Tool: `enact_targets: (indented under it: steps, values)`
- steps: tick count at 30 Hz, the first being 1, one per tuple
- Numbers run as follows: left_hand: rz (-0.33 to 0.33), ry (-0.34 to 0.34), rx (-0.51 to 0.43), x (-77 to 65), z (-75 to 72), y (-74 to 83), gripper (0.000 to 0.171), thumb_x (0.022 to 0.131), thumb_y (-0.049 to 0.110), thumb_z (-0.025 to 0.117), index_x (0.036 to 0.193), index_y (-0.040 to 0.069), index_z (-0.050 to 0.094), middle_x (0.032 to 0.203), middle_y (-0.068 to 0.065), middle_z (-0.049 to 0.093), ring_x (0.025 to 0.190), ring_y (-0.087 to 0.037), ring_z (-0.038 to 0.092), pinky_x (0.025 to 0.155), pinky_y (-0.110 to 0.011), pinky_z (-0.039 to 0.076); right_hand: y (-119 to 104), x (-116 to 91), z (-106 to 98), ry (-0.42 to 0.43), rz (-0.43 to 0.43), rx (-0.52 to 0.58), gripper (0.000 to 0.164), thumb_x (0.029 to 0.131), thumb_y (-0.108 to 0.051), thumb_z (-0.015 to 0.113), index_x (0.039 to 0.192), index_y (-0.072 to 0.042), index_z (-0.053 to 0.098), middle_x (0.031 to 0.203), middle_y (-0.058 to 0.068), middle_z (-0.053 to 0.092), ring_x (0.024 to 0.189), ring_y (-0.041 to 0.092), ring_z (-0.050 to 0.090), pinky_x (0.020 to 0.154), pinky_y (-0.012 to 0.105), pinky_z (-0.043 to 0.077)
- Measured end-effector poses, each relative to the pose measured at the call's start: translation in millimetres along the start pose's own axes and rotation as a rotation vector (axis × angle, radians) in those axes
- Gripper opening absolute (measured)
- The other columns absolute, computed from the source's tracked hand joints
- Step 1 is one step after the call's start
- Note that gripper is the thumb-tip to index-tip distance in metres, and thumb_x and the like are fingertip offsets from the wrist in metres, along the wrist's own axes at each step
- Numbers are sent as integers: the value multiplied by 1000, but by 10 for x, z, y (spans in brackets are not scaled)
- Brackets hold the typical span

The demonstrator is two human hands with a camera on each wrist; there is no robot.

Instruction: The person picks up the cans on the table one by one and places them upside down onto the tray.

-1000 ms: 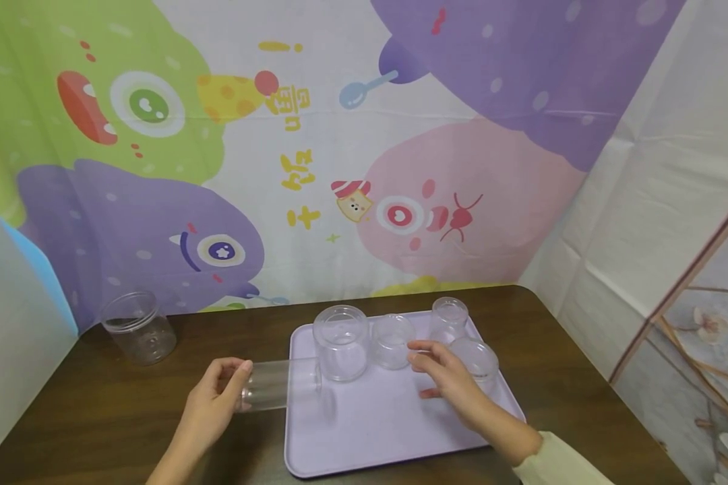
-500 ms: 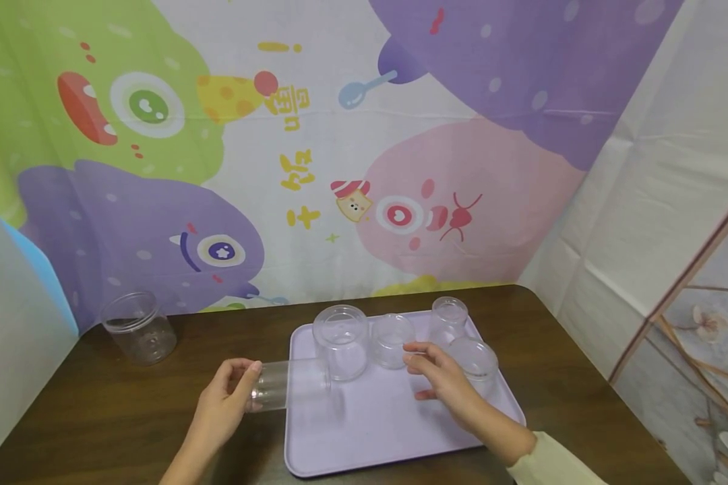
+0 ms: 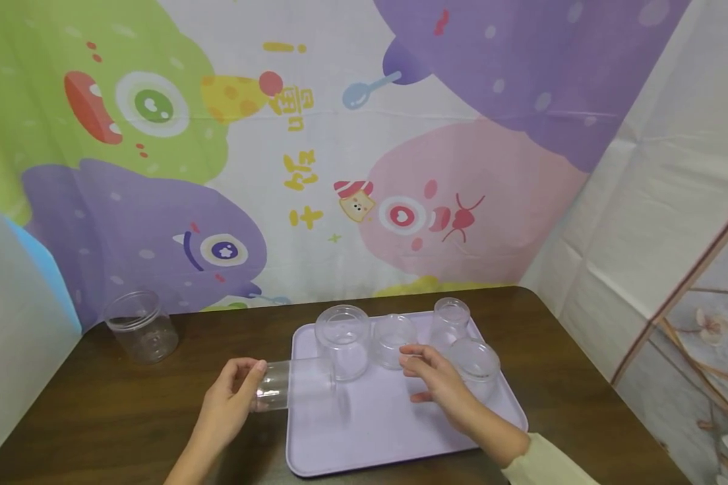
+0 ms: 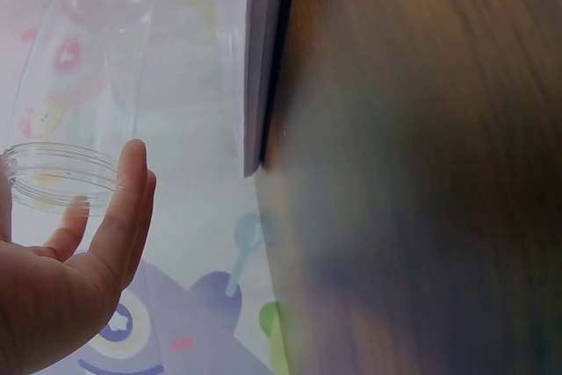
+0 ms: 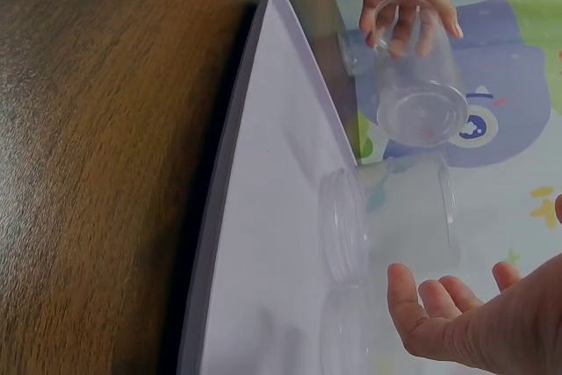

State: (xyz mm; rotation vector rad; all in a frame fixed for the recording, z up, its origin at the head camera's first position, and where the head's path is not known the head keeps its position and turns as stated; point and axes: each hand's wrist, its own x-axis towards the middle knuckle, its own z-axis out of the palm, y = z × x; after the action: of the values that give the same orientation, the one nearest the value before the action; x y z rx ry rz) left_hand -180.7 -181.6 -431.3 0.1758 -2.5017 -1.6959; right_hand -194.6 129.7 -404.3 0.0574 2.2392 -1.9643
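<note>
My left hand grips a clear plastic jar by its threaded mouth, fingers and thumb around the ring. The jar lies sideways in the air, its base pointing right over the left edge of the lilac tray. In the left wrist view its threaded rim shows between thumb and fingers. Over the tray's right half hovers my right hand, fingers loosely bent and holding nothing. A wide clear jar stands at the tray's back left, beside a shorter clear jar near my right fingertips.
Farther right on the tray are a narrow clear jar at the back and a wide one partly behind my right hand. Another large clear jar stands at the back left of the brown table. A cartoon-printed cloth hangs behind.
My left hand has carried the sideways jar to the right, farther over the tray. The right hand has shifted slightly left. The jars on the tray stay in place.
</note>
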Motion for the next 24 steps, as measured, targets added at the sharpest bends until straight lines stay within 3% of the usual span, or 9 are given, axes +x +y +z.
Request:
enact_targets:
  steps: [24]
  values:
    - [19,-24,-61,12,135,80,39,94,39,53,115,6,53,103,-19,59,75,-17,64,61,-28,57,44,8,127,-44,9,14,46,89,-31,57,125,-3,51,128,19,54,115,33,52,72,39,53]
